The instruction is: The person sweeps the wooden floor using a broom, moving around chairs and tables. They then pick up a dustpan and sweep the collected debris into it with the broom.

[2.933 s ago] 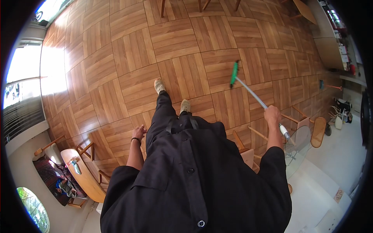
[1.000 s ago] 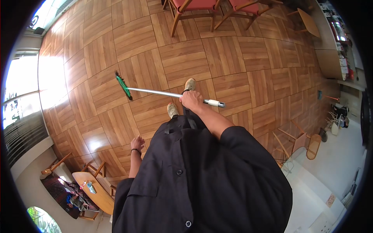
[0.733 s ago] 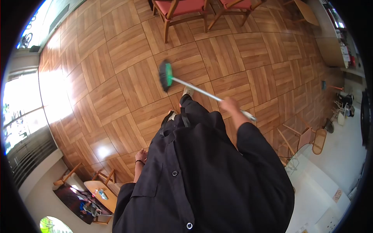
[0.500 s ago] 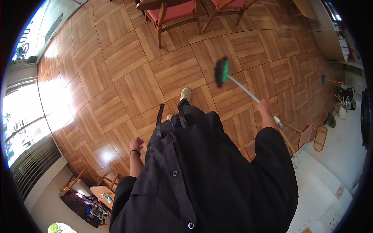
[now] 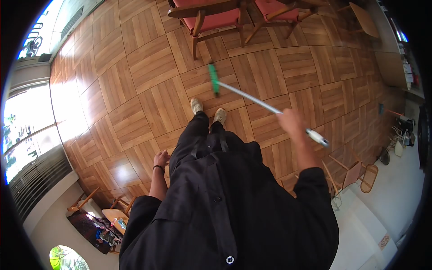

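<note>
My right hand [image 5: 291, 121] is wrapped round the pale grey handle of a broom [image 5: 252, 99], with the white grip end sticking out behind it. The broom's green head [image 5: 213, 80] is at the floor ahead of my shoes [image 5: 196, 105], its dark bristles slightly blurred. Beside my left thigh hangs my left hand [image 5: 162, 158], holding nothing, its fingers loosely bent and partly apart. A dark band circles that wrist.
Wooden chairs with red seats [image 5: 216, 18] stand ahead, near the broom head. Brown parquet floor [image 5: 148, 63] spreads around me. Bright windows [image 5: 27, 130] line the left side. A wooden chair [image 5: 351, 175] is at the right, and a small table [image 5: 114, 218] lies behind left.
The broom head has swung left across the floor, from the right of my feet to in front of them. My right hand moved slightly left, and both shoes now show side by side.
</note>
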Demonstrator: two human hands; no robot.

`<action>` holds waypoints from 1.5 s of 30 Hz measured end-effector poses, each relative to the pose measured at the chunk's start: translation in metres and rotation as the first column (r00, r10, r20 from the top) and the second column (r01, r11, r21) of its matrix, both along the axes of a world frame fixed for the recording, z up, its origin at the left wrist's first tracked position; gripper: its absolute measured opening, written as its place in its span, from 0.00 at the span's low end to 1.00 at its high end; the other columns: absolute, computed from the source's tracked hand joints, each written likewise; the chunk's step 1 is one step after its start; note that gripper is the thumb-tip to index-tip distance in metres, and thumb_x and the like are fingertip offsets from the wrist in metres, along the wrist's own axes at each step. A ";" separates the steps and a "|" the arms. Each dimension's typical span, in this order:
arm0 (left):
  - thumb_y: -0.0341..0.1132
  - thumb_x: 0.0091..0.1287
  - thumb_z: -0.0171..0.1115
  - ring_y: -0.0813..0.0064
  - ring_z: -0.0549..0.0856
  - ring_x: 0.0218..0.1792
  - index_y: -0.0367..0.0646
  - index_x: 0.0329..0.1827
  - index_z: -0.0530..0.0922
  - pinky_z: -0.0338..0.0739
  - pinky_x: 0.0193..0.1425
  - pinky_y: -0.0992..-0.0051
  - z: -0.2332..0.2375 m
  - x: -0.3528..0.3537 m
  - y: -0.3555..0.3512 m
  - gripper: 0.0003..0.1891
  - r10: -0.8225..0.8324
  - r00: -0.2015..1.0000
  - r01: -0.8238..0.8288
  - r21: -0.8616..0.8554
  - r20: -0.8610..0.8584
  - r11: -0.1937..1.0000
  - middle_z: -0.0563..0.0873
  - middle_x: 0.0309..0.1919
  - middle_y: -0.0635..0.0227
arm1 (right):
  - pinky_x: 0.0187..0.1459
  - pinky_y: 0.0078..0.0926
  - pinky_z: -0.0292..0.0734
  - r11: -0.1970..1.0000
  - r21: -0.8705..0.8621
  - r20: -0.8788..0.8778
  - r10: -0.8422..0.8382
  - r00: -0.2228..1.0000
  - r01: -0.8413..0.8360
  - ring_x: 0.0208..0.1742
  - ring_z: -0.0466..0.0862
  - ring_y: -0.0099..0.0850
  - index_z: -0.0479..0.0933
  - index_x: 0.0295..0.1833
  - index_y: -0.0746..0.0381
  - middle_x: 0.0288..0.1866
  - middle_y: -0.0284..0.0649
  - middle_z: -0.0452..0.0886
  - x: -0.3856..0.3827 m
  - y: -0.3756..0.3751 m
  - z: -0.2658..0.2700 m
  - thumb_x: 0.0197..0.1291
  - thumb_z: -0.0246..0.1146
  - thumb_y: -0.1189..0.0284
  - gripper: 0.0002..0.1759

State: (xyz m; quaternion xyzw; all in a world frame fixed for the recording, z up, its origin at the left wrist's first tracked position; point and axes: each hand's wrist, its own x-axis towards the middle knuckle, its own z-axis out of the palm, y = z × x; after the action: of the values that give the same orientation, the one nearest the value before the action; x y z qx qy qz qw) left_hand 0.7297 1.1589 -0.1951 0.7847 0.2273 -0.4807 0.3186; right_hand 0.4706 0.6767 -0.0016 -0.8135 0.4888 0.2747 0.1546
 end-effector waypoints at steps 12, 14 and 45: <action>0.48 0.63 0.54 0.70 0.82 0.35 0.45 0.41 0.74 0.69 0.39 0.66 -0.099 0.058 0.058 0.16 -0.100 0.994 0.106 -0.207 0.036 0.973 0.83 0.34 0.66 | 0.41 0.44 0.75 0.970 0.210 0.193 0.086 0.977 -0.127 0.41 0.80 0.49 0.80 0.36 0.63 0.36 0.50 0.81 0.189 0.060 -0.126 0.58 0.54 0.56 0.20; 0.48 0.63 0.54 0.70 0.82 0.35 0.45 0.42 0.73 0.69 0.40 0.66 -0.108 0.075 0.052 0.16 0.050 0.998 -0.054 -0.231 -0.026 0.971 0.83 0.35 0.66 | 0.43 0.45 0.74 0.967 0.255 0.078 -0.014 0.997 -0.007 0.44 0.80 0.48 0.80 0.38 0.62 0.38 0.51 0.81 0.174 0.037 -0.126 0.58 0.54 0.55 0.21; 0.49 0.63 0.54 0.77 0.81 0.30 0.50 0.37 0.72 0.69 0.37 0.71 -0.008 0.222 -0.149 0.12 -0.100 0.995 0.099 -0.045 -0.028 0.994 0.81 0.28 0.74 | 0.45 0.44 0.72 0.827 0.310 0.062 -0.510 0.858 0.469 0.43 0.79 0.49 0.78 0.39 0.67 0.38 0.56 0.79 0.122 -0.038 -0.160 0.63 0.46 0.53 0.27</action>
State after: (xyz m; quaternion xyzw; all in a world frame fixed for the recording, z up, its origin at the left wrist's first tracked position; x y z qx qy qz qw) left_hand 0.9513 1.0098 -0.2028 0.7806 0.1823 -0.5126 0.3078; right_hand 0.5924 0.6386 -0.1615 -0.6472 0.6244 0.2342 0.3693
